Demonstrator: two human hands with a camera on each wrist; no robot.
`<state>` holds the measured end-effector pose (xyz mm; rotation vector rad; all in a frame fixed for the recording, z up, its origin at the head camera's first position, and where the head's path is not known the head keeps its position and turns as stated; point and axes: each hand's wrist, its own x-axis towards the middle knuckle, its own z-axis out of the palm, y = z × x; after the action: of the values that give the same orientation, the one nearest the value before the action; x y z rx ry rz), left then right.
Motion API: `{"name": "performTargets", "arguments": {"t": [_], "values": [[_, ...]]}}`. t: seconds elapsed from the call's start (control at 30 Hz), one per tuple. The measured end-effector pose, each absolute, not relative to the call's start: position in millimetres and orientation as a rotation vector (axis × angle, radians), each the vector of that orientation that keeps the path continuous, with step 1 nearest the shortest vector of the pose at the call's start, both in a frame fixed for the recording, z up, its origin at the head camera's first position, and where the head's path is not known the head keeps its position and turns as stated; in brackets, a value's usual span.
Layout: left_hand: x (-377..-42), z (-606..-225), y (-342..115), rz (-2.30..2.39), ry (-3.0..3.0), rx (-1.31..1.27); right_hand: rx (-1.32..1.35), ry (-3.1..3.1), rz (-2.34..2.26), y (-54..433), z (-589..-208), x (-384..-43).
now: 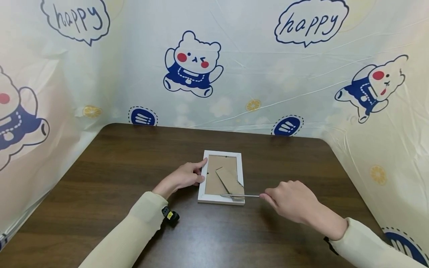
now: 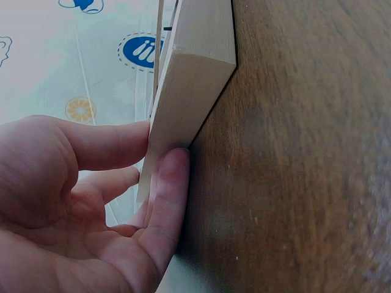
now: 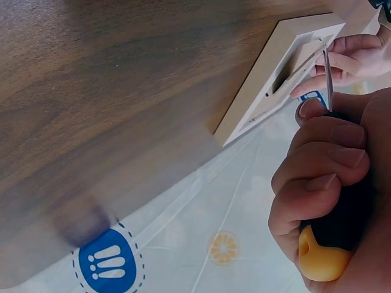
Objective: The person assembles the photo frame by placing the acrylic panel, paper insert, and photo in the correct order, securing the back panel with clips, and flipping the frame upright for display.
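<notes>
A white picture frame (image 1: 214, 200) lies face down on the table, its brown backing board (image 1: 213, 182) upward. A stand flap (image 1: 230, 181) slants across the board's lower right. My left hand (image 1: 181, 176) holds the frame by its left edge; in the left wrist view, fingers meet the pale wooden side (image 2: 189, 91). My right hand (image 1: 295, 201) grips a screwdriver (image 3: 324, 256) by its black and yellow handle. The thin metal shaft (image 1: 250, 195) points left, and its tip overlaps the frame's bottom border near the flap's lower end.
The dark wooden table (image 1: 140, 149) extends around the frame on all sides. Behind and beside it hangs a pale curtain (image 1: 241, 93) printed with bears and lettering. A small black and yellow device (image 1: 171, 216) sits at the left wrist.
</notes>
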<state>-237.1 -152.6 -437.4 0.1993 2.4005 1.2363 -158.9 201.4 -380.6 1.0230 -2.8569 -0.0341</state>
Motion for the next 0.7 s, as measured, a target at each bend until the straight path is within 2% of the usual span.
{"name": "performTargets", "arguments": {"t": [0.7], "values": [[-237.9,-438.8,-153.2,1.243,2.402,0.228,0.986,-2.895,-0.062,196.3,-382.1,-157.8]]}}
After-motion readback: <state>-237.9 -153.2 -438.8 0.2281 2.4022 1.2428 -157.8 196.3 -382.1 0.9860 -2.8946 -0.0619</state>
